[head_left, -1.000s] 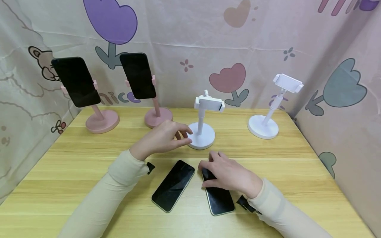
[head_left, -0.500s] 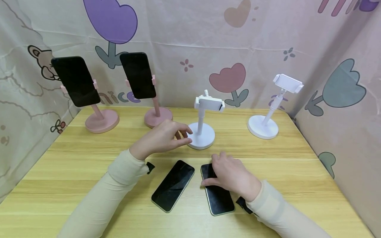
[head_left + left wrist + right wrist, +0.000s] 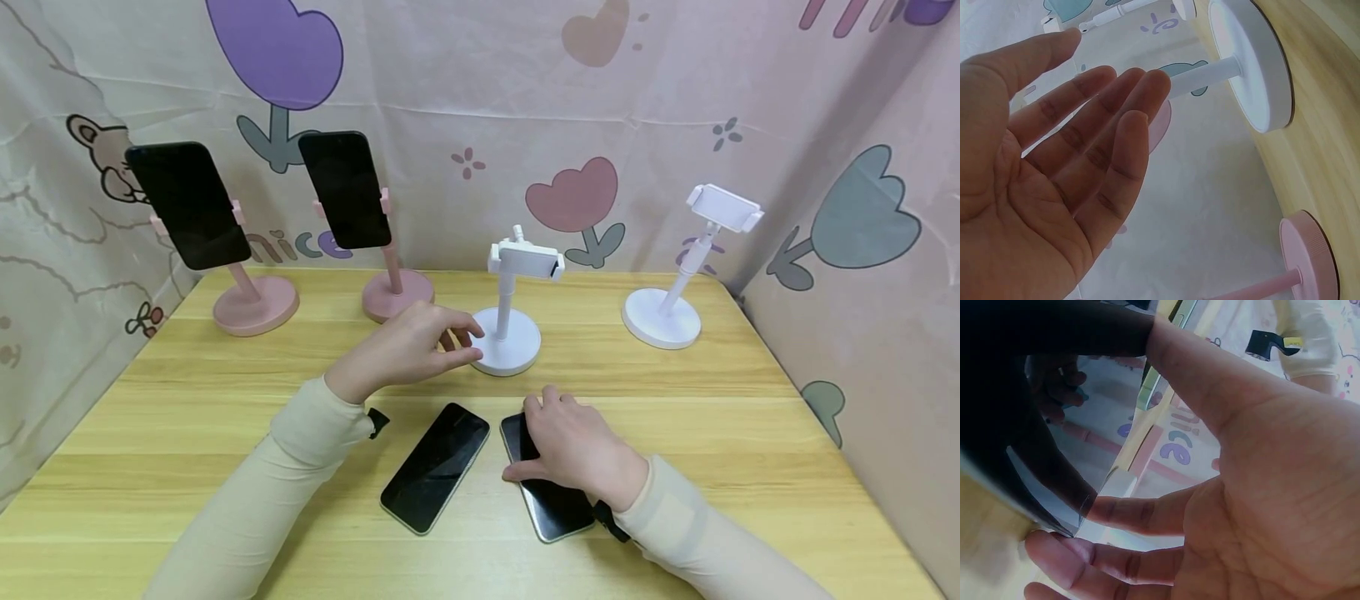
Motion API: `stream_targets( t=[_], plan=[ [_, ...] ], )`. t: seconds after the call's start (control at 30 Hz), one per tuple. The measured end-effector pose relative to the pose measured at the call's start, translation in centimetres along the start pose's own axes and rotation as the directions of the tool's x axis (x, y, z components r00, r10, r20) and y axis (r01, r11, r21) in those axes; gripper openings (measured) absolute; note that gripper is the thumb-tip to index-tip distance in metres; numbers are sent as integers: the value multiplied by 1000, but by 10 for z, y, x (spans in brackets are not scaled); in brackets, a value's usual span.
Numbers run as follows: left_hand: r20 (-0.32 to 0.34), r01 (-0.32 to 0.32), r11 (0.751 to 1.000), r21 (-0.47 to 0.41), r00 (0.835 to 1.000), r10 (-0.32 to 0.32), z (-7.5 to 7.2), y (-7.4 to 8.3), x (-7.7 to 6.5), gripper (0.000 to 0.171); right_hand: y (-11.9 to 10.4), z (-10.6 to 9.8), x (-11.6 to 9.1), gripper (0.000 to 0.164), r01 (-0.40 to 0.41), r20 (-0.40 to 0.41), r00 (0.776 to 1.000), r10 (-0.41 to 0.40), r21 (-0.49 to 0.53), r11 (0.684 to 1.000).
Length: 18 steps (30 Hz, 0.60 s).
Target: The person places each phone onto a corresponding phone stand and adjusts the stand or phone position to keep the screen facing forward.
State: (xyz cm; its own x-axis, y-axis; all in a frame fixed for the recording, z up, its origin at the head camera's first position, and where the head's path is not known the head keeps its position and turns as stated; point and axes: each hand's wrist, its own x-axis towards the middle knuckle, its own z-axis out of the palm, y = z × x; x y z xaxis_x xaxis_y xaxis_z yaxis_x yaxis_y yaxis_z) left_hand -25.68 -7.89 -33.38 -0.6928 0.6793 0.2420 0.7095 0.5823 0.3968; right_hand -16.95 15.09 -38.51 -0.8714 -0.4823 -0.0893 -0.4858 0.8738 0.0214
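Observation:
My right hand (image 3: 581, 450) grips a black phone (image 3: 558, 512) across its width, thumb at the left long edge and fingers toward the far side. In the right wrist view the phone's glossy screen (image 3: 1085, 444) mirrors the hand, with fingertips right at its edge. My left hand (image 3: 420, 350) holds nothing, its fingers loosely bent beside the round base of a white phone stand (image 3: 507, 354). The left wrist view has that palm (image 3: 1029, 212) facing the camera, fingertips overlapping the stand's post. A second black phone (image 3: 435, 468) lies flat on the table between my forearms.
Two pink stands at the back left bear upright phones, one on the left stand (image 3: 255, 307) and one on the right stand (image 3: 397, 296). Another white stand (image 3: 662, 319) is at the back right, its clamp holding nothing. Printed cloth (image 3: 465, 75) hangs behind the wooden table (image 3: 225, 400).
My right hand has shifted its fingers along the phone, and the phone has moved slightly to the left at its far end. The left hand stays in place.

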Motion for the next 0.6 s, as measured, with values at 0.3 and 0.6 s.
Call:
stream_targets(
  t=[0.3, 0.6],
  plan=[
    [2, 10, 1000, -5, 1000, -10, 0, 0, 0, 26, 4, -3, 0, 81, 45, 29, 999, -46, 30, 999],
    [-6, -2, 1000, -2, 1000, 2, 0, 0, -1, 25, 11, -3, 1, 82, 78, 37, 996, -80, 48, 996]
  ],
)
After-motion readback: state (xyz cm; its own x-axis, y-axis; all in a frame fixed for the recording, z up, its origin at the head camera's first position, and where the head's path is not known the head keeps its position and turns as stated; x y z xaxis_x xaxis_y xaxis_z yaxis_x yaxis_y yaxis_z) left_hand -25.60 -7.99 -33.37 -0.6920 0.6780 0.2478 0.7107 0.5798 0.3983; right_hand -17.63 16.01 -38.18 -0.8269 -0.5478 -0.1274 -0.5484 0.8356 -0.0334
